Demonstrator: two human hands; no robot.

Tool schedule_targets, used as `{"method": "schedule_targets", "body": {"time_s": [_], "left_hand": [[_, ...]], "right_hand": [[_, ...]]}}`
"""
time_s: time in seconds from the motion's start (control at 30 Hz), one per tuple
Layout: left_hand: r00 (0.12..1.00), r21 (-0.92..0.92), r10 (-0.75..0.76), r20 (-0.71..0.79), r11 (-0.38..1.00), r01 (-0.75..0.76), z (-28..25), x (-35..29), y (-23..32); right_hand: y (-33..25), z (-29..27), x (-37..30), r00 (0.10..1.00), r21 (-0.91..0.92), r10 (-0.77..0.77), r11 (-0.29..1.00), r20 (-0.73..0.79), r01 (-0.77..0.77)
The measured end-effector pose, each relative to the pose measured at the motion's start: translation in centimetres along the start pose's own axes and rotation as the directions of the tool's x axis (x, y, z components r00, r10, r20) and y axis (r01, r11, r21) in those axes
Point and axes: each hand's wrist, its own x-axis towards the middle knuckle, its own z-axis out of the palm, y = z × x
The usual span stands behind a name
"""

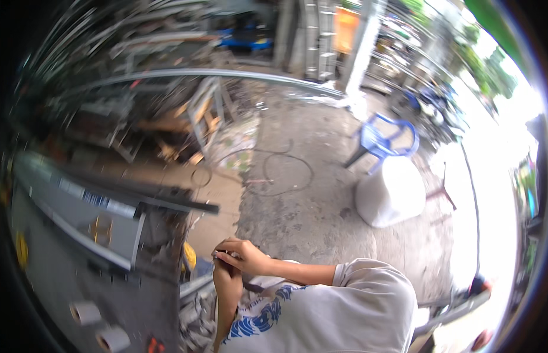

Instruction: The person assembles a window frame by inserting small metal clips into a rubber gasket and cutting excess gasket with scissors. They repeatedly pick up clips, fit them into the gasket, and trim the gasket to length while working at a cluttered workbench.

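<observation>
My right hand (246,256) and my left hand (225,275) meet close to my body, by the workbench's right edge. The right fingers fold over the top of the left hand. Both hands are closed around something small and dark that I cannot make out, as the fingers cover most of it and the picture is blurred. A dark strap-like piece (253,287) shows just below the right wrist, against my white shirt.
On the left, the grey workbench (50,276) bears a metal frame (80,237), two white rolls (85,312) and a dark metal bar (186,203). A cable (312,170) loops on the floor. A white wrapped bundle (390,191) stands by a blue chair (377,139).
</observation>
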Motion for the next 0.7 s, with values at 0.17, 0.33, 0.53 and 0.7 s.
{"method": "schedule_targets", "body": {"time_s": [0.17, 0.33, 0.53, 0.7], "left_hand": [[0.898, 0.21, -0.115, 0.424, 0.977, 0.026, 0.0, 1.4, 3.0], [0.942, 0.166, -0.116, 0.316, 0.984, 0.065, 0.5, 2.3, 3.2], [0.964, -0.088, -0.172, 0.203, 0.977, 0.193, 1.2, 3.0, 2.1], [0.976, -0.123, -0.167, 0.138, 0.975, 0.185, 1.1, 3.9, 0.4]], "right_hand": [[1.8, -2.9, -1.8, 0.916, 0.382, 0.334, 0.894, -0.223, -0.233], [3.0, -4.9, -2.6, 0.885, 0.659, 0.462, 0.681, -0.05, -0.318], [1.6, -5.6, -2.9, 0.92, 0.456, 0.389, 0.811, 0.051, -0.368], [-0.2, -7.1, -2.4, 0.892, 0.328, 0.441, 0.832, 0.098, -0.448]]}}
